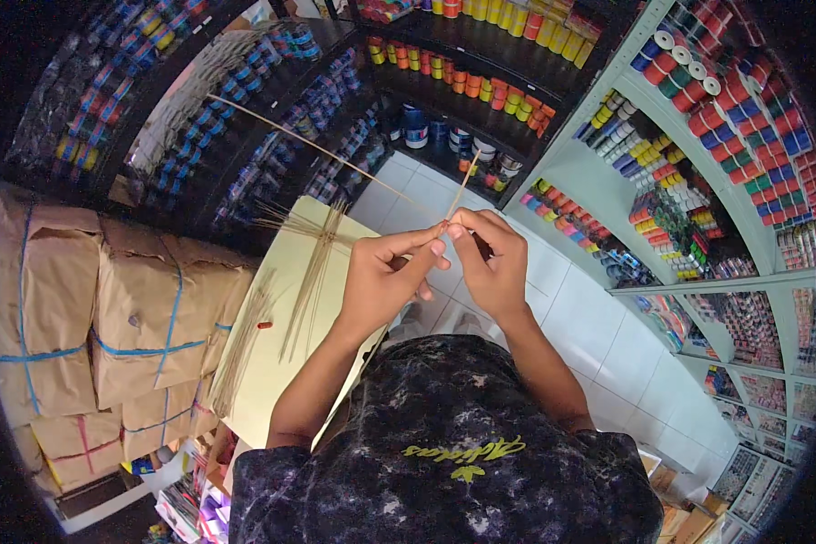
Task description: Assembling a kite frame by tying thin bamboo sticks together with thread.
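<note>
In front of my chest both hands meet, fingertips pinched together. My left hand [385,276] is closed at the place where a long, thin tan stick [313,143] comes in from the upper left. Closed beside it, my right hand [492,258] pinches a shorter tan length [463,184] that points up and slightly right. Fingers hide the joint, so I cannot tell whether these are two sticks or one bent stick. On the pale yellow table [286,399] to my left lie crossed thin brown sticks [322,238], another bunch of sticks [238,358] and a small red object [264,325].
Brown paper parcels [145,308] tied with blue cord are stacked at the left. Dark shelves [444,86] with colourful spools stand ahead, and pale green shelves [621,172] with more spools line the right. White floor tiles [598,313] show below.
</note>
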{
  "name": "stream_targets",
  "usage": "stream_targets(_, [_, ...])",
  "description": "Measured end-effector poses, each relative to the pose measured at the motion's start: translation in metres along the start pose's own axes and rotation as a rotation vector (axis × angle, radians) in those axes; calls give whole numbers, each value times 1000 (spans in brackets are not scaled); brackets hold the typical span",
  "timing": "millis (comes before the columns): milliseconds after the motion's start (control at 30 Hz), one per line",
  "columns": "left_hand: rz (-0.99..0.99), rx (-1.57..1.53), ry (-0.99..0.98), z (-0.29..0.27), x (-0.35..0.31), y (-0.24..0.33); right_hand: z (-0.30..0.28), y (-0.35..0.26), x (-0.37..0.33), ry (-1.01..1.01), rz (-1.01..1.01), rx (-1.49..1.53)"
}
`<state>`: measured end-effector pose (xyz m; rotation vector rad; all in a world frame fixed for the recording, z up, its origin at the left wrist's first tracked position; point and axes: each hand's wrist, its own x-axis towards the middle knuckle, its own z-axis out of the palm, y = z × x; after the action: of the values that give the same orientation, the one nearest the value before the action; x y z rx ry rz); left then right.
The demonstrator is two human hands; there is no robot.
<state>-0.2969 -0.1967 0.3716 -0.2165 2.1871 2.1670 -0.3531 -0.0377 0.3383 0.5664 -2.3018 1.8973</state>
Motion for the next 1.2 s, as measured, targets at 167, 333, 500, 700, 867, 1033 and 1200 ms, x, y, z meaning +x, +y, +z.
stream_targets(167, [32, 31, 4, 1, -2, 3, -4, 2, -1, -94, 110, 145])
stream_targets(333, [36, 63, 2, 0, -4, 4, -8, 2, -1, -151, 180, 215])
stream_targets(500, [45, 75, 0, 0, -5, 3, -11, 1, -1, -201, 252, 314])
stream_targets(700, [80, 65, -11, 0, -4, 0, -9, 4, -2, -175, 241, 349])
stream_targets(867, [85, 58, 6, -2, -2, 0, -5, -4, -4, -93, 169, 116])
stream_targets(1033, [76, 15, 16, -3, 0, -5, -2, -9, -5, -18, 12, -18])
stream_targets(1200, [80, -87, 66, -12, 7, -18, 0, -4, -5, -6, -180, -128])
